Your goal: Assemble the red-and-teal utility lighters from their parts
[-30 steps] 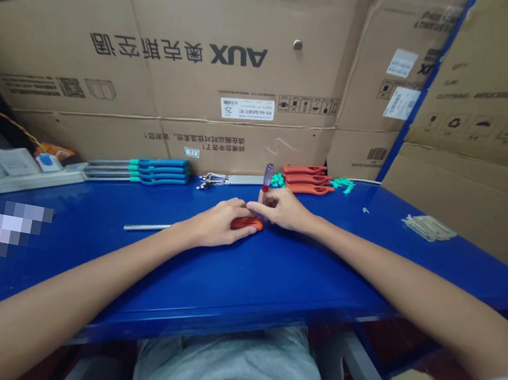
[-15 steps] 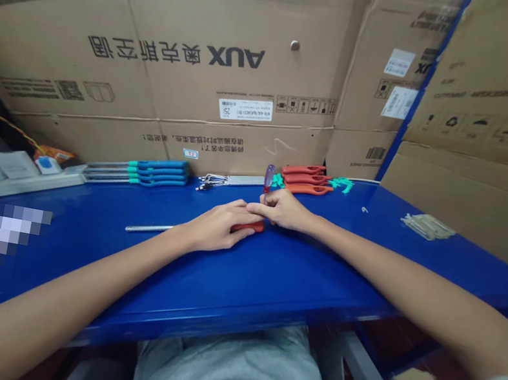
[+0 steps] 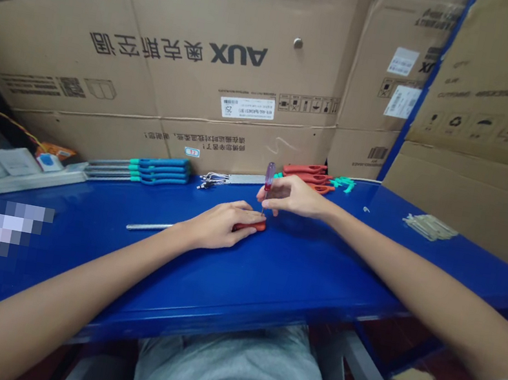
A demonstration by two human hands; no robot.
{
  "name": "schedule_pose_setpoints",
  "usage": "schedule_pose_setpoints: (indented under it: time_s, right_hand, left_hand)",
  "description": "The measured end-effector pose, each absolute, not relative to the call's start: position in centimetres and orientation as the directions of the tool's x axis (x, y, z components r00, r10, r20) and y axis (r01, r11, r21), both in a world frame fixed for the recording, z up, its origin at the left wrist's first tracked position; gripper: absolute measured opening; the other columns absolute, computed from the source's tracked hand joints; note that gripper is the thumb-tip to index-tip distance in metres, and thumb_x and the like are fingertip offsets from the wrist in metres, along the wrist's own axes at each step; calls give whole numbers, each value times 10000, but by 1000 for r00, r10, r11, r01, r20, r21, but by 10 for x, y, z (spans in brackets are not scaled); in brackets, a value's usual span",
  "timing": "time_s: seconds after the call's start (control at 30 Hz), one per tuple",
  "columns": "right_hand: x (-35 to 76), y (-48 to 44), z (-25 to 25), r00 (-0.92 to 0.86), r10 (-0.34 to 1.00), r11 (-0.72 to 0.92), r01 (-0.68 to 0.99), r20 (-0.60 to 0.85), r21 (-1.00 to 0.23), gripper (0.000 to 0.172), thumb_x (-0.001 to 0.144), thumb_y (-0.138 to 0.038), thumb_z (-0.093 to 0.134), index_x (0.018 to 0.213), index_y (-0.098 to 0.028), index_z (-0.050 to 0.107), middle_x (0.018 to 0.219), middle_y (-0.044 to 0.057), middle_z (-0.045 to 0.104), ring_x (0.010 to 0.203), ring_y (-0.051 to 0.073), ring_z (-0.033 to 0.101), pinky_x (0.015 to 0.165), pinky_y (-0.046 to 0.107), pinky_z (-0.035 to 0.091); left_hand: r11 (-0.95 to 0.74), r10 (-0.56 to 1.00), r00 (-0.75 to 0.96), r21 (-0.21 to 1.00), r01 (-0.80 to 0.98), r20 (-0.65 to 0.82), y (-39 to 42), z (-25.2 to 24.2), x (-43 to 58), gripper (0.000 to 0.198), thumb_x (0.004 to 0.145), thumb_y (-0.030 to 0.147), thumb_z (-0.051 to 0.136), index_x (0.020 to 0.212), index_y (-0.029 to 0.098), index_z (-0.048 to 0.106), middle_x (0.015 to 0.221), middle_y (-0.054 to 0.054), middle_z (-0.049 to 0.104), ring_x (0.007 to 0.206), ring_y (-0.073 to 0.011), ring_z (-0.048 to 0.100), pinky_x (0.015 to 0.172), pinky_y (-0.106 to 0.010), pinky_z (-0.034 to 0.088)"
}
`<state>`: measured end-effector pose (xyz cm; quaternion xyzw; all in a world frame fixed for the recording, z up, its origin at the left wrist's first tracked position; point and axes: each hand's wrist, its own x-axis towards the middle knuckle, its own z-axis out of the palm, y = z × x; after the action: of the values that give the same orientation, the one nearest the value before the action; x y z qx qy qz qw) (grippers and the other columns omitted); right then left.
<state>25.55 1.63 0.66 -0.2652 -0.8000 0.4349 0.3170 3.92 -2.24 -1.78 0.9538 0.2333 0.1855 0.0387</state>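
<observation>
My left hand [image 3: 218,226] lies closed over an orange tool handle [image 3: 253,225] that rests flat on the blue table [image 3: 298,276]. A steel shaft [image 3: 149,226] pokes out to the left from under that hand. My right hand [image 3: 292,197] pinches a small screwdriver with a purple-red handle [image 3: 269,176], held upright with its tip pointing down at the end of the orange handle. The tip looks lifted just above the handle.
At the back of the table lie blue-handled tools [image 3: 159,171], orange-handled tools [image 3: 306,174], loose steel shafts [image 3: 231,179] and green caps [image 3: 342,183]. A bundle of pale strips [image 3: 427,227] sits at right. Cardboard boxes [image 3: 209,51] wall the back. A power strip [image 3: 2,165] is at far left.
My right hand has risen a little with the small screwdriver, away from the orange handle. My left hand has stayed put on the handle.
</observation>
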Motion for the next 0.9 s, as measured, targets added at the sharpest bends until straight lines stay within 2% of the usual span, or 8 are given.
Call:
schedule_pose_setpoints:
  time_s: [0.1, 0.2, 0.4, 0.6, 0.9]
  right_hand:
    - [258, 17, 9, -667, 698, 447, 121, 260, -886, 186, 686, -249, 721, 817, -131, 662, 920, 72, 686, 741, 146, 631, 591, 269, 543]
    - [258, 18, 9, -666, 698, 466, 141, 265, -873, 132, 710, -241, 702, 770, -131, 658, 873, 66, 690, 723, 136, 624, 558, 245, 516]
    - [256, 16, 8, -652, 707, 503, 193, 273, -843, 131, 741, -232, 683, 807, -139, 618, 727, 17, 656, 593, 107, 590, 540, 245, 495]
    - [254, 16, 5, -641, 703, 545, 207, 307, -813, 177, 735, -274, 692, 736, -149, 566, 693, -5, 621, 563, 96, 566, 527, 243, 483]
    - [250, 14, 1, -620, 703, 558, 178, 348, -811, 219, 690, -288, 731, 714, -153, 560, 683, -20, 588, 571, 91, 546, 492, 227, 473]
  left_hand:
    - [-879, 476, 814, 181, 441, 333, -23, -18, 40, 303, 976, 300, 444, 1205, 231, 630, 1121, -45, 690, 1025, -177, 607, 918, -314, 485]
    - [-870, 494, 805, 199, 452, 328, -24, -18, 40, 285, 971, 301, 448, 1177, 229, 632, 1113, -47, 695, 1008, -182, 625, 907, -316, 486]
    - [-770, 639, 693, 268, 580, 334, -26, -17, 40, 264, 913, 386, 545, 1108, 210, 568, 1086, -40, 698, 968, -206, 668, 804, -305, 509]
    - [-796, 602, 725, 182, 577, 334, -24, -19, 41, 260, 923, 335, 521, 1120, 196, 619, 1079, -61, 700, 954, -213, 657, 837, -322, 488]
    - [-827, 560, 750, 186, 530, 352, -23, -18, 42, 227, 935, 334, 502, 1008, 182, 655, 1031, -71, 708, 949, -207, 648, 848, -315, 484]
